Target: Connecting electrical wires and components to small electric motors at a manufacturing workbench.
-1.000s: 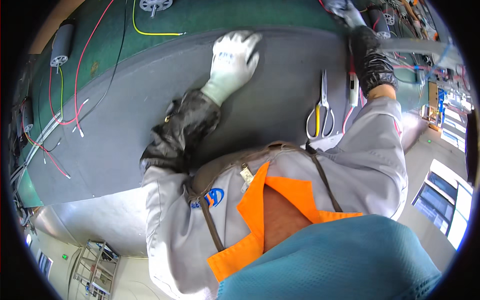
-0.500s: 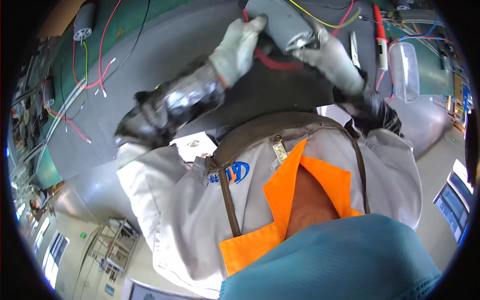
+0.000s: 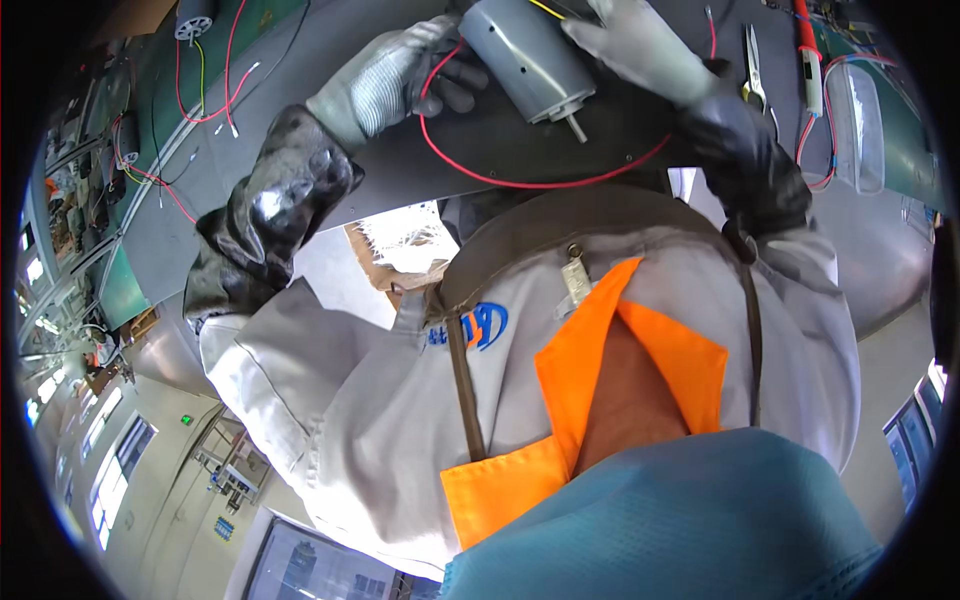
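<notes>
A grey cylindrical motor [image 3: 525, 65] lies tilted on the dark bench, its metal shaft pointing towards me. On its left, my left hand [image 3: 405, 75], in a pale knit glove, is curled loosely around a red wire [image 3: 545, 187] close to the casing. From there the wire loops below the motor and passes under my right sleeve. My right hand [image 3: 645, 50], gloved too, is at the motor's upper right, thumb stretched out and apart from the fingers; the upper edge cuts off some fingertips. Near that thumb a yellow wire [image 3: 546, 9] leaves the motor.
Scissors [image 3: 754, 65] and a red-and-white pen-shaped tool [image 3: 808, 60] lie to the right, beside a clear plastic tray [image 3: 857, 125]. Two more motors with loose leads, one upper [image 3: 194, 18] and one lower [image 3: 126, 140], are at the left. An open box [image 3: 375, 270] shows below the bench edge.
The motor has turned and dropped lower, now showing its shaft end. My left hand has shifted left and down, my right hand upward. The red wire now hangs in a wide loop.
</notes>
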`<state>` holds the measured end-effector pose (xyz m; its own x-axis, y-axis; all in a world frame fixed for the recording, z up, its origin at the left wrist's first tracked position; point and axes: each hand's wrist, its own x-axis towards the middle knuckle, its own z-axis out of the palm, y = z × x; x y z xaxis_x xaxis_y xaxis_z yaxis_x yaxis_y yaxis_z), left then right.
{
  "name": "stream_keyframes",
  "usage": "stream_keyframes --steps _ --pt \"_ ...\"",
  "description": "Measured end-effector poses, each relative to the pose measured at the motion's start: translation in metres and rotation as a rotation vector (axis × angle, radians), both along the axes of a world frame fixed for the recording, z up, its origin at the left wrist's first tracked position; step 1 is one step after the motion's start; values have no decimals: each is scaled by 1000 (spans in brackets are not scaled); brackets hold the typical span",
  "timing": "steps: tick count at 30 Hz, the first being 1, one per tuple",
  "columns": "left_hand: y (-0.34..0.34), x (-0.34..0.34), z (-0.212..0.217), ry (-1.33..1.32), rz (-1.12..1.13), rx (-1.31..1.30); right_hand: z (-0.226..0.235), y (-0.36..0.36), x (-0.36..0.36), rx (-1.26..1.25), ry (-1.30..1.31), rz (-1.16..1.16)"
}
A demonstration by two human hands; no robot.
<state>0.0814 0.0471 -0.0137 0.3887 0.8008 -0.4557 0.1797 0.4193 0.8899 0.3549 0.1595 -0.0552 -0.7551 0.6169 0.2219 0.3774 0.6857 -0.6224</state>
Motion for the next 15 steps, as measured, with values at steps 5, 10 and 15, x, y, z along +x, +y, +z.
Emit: stream_keyframes --steps 5,10,15 --pt "2 1 -8 -15 212 -86 59 -88 -31 402 -113 525" --pt "4 -8 -41 295 267 241 -43 -159 -126 535 106 874" --pt "38 45 -31 1155 178 393 11 -96 -60 351 394 969"
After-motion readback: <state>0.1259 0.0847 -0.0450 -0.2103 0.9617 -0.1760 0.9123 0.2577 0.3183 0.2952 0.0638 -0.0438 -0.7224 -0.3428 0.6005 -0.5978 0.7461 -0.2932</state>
